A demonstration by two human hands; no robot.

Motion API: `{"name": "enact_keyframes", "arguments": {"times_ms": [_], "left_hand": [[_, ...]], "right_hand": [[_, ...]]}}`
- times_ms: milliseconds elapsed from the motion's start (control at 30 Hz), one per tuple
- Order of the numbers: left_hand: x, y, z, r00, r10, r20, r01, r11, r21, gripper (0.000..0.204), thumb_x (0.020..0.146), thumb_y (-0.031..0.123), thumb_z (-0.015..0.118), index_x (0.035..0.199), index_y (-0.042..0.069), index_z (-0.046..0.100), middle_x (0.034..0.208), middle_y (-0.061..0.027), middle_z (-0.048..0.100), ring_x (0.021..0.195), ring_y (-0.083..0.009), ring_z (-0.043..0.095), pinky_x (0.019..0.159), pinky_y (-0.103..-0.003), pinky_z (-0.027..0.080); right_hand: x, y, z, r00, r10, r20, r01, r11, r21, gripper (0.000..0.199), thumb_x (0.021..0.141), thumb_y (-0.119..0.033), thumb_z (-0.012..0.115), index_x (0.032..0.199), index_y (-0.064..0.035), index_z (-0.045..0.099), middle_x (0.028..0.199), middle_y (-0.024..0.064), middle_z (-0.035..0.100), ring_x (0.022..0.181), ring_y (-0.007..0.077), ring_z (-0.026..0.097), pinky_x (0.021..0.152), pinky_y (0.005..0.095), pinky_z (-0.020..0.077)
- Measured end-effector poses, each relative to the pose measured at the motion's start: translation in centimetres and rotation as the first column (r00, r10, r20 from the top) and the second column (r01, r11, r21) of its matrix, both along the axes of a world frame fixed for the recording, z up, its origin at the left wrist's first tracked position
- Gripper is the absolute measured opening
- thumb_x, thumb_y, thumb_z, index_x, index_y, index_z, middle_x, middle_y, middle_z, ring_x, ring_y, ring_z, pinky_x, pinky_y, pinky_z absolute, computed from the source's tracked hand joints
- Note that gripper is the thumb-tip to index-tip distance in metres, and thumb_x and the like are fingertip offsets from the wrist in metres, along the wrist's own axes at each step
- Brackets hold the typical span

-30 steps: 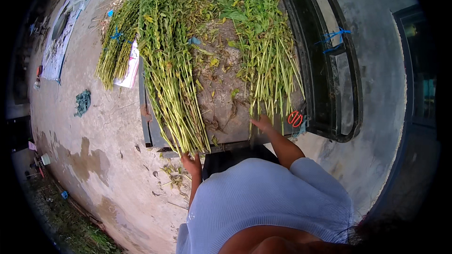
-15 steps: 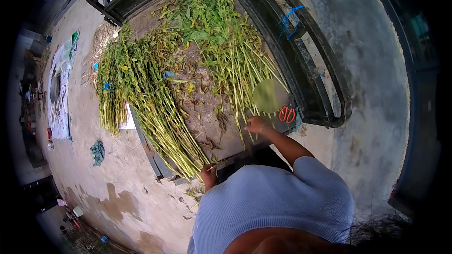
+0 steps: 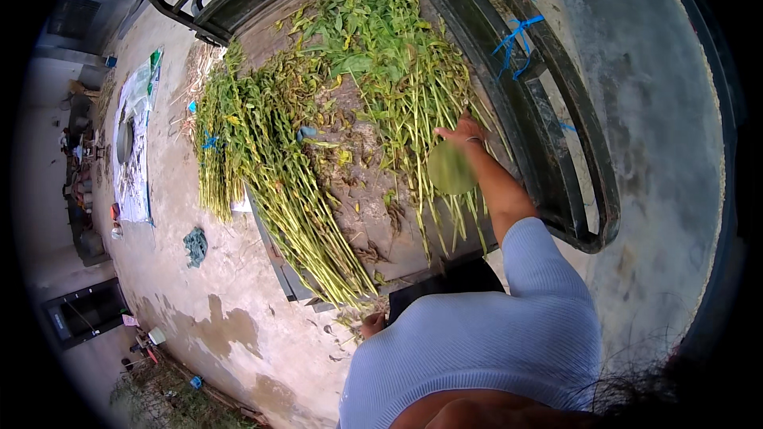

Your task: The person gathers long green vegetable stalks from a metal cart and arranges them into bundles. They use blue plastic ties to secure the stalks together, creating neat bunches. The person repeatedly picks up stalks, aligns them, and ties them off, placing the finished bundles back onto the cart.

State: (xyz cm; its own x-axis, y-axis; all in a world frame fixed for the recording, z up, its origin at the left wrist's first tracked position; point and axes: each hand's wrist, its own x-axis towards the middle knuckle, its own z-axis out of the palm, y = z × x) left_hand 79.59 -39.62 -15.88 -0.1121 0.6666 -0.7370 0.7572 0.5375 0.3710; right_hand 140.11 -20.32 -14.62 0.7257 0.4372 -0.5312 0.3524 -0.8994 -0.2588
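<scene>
Leafy green stalks (image 3: 413, 111) lie in a loose pile on the right of a flat cart bed (image 3: 358, 222), leaves at the far end and cut stems toward me. Over these stems reaches my right hand (image 3: 466, 129), open, its thumb stretched out to the left. A blurred round patch covers part of the stems just below it. A second, denser row of stalks (image 3: 294, 199) lies along the bed's left side, stem ends over the near edge. Low by those ends is my left hand (image 3: 373, 324), close to my body; its fingers are mostly hidden.
A dark metal rail (image 3: 576, 135) with blue twine (image 3: 517, 46) tied on it bounds the cart's right side. Another bundle of stalks (image 3: 216, 183) is at the left. A teal rag (image 3: 195, 247) and a white sheet (image 3: 137, 163) lie on the concrete floor.
My right hand has moved away from me, from the near stem ends up over the right pile, and its fingers have spread. My left hand has drawn back from the left row's ends.
</scene>
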Motion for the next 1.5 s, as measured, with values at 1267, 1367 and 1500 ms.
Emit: {"name": "enact_keyframes", "arguments": {"times_ms": [1267, 1367, 1500], "left_hand": [[2.2, 4.1, -0.5, 0.734, 0.425, 0.53, -0.421, 0.897, -0.136, 0.016, 0.079, 0.016, 0.059, 0.077, 0.001, 0.06, 0.062, -0.0041, 0.059, 0.053, -0.0118, 0.054, 0.049, -0.024, 0.043], [2.0, 4.6, 0.2, 0.71, 0.434, 0.555, -0.403, 0.896, -0.185, 0.016, 0.079, 0.016, 0.058, 0.075, 0.001, 0.059, 0.062, -0.0046, 0.059, 0.053, -0.0131, 0.056, 0.049, -0.024, 0.043], [1.3, 4.0, -1.0, 0.707, 0.367, 0.605, -0.351, 0.924, -0.151, 0.015, 0.081, 0.015, 0.057, 0.075, 0.001, 0.059, 0.062, -0.0051, 0.059, 0.052, -0.013, 0.055, 0.049, -0.024, 0.043]], "right_hand": [[-7.7, -5.6, 15.9, 0.957, 0.085, -0.277, 0.172, 0.601, 0.781, 0.027, 0.079, -0.022, 0.057, 0.068, 0.0011, 0.049, 0.052, 0.0053, 0.044, 0.048, 0.0155, 0.041, 0.046, 0.0346, 0.035], [-10.1, -8.3, 14.2, 0.835, 0.079, -0.545, 0.399, 0.594, 0.698, 0.024, 0.081, -0.019, 0.055, 0.066, -0.0031, 0.046, 0.052, 0.0025, 0.045, 0.044, 0.0123, 0.043, 0.042, 0.0299, 0.036], [-12.5, -10.2, 8.5, 0.622, -0.117, -0.774, 0.584, 0.728, 0.359, 0.013, 0.083, -0.013, 0.052, 0.078, -0.0053, 0.043, 0.051, 0.0044, 0.044, 0.038, 0.014, 0.042, 0.032, 0.0302, 0.0328]]}}
